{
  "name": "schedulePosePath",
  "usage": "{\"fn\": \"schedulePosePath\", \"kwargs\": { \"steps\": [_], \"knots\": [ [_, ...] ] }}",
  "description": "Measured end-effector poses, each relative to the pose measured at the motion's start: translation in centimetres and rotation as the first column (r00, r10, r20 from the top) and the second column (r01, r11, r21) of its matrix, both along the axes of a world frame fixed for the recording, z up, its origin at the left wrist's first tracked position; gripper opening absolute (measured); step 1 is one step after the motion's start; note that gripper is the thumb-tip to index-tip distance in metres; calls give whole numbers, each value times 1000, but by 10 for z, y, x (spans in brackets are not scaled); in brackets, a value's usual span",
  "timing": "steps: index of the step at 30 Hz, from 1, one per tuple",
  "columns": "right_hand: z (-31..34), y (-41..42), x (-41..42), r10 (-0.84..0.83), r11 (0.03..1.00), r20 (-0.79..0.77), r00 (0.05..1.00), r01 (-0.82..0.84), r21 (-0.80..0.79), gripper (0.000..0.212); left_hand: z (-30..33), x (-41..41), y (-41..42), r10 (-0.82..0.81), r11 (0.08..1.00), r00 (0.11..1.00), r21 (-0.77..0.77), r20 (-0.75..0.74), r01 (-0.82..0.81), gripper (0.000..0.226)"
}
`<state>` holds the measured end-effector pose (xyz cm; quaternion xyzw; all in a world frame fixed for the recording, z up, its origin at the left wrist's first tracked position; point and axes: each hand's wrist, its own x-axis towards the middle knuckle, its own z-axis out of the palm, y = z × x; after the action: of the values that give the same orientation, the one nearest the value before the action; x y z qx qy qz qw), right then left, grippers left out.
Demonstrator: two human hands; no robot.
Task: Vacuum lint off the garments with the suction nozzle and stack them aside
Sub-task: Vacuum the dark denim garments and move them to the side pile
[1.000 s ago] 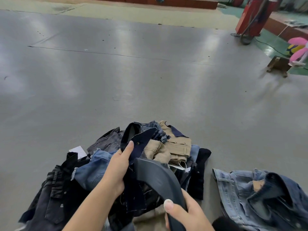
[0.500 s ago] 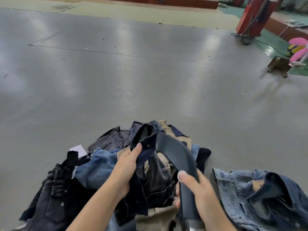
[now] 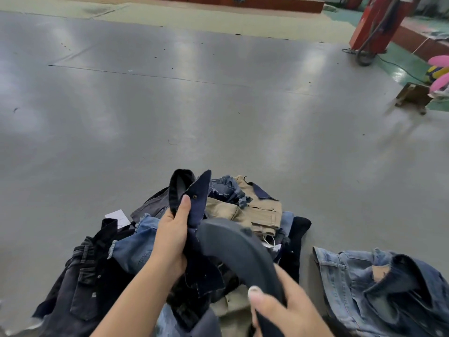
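Note:
A heap of garments in dark denim, blue denim and khaki lies on the grey floor right in front of me. My left hand grips a dark navy garment by its waistband and lifts it above the heap. My right hand holds the curved dark grey suction nozzle. The nozzle's mouth lies against the navy fabric just below my left thumb. A blue denim jacket lies apart on the floor at the right.
A wide grey floor stretches ahead. A red machine with a hose stands at the far right, with a small wooden stool and pink and yellow objects near it. A white tag lies left of the heap.
My right hand has drawn the nozzle down and back toward me, from up near the waistband to lower on the navy garment. My left hand has raised the waistband a little.

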<state>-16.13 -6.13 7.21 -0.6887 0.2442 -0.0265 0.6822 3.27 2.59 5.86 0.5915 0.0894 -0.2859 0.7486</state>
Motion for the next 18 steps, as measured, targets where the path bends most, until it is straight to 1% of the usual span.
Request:
{"fn": "schedulePosePath", "kwargs": {
  "steps": [2, 5, 6, 8, 9, 11, 13, 15, 16, 18],
  "knots": [
    [-3, 8, 2, 14, 1000, -58, 998, -15, -25, 48, -3, 1, 1, 36, 999, 999, 15, 29, -37, 31],
    [-3, 9, 7, -9, 1000, -24, 1000, 9, -10, 49, -7, -3, -1, 11, 1000, 999, 15, 30, -11, 33],
    [-1, 6, 10, -45, 998, -21, 999, 45, 33, 44, -7, -7, -2, -24, 1000, 999, 13, 25, 24, 32],
    [2, -5, 18, -140, 979, -9, 990, 140, 148, 24, -8, -16, -6, -105, 994, 994, 5, 30, 105, 31],
    [2, -13, 23, -194, 967, -4, 981, 192, 169, 19, -8, -21, -8, -139, 990, 990, -2, 37, 140, 31],
    [1, -28, 29, -286, 945, -10, 958, 284, 161, 20, -7, -25, -10, -179, 984, 982, -1, 61, 179, 30],
    [4, -40, 30, -341, 925, 8, 940, 334, 183, 18, -5, -22, -9, -166, 986, 984, -17, 56, 168, 28],
    [10, -41, 27, -345, 919, 19, 938, 334, 208, 22, -5, -15, -6, -126, 992, 991, -25, 39, 127, 29],
    [12, -38, 24, -321, 925, 16, 947, 310, 220, 27, -6, -11, -5, -106, 994, 994, -24, 39, 107, 30],
    [11, -26, 14, -207, 954, 38, 978, 193, 229, 35, -7, -4, -3, -68, 997, 997, -34, 33, 69, 33]
  ]
}}
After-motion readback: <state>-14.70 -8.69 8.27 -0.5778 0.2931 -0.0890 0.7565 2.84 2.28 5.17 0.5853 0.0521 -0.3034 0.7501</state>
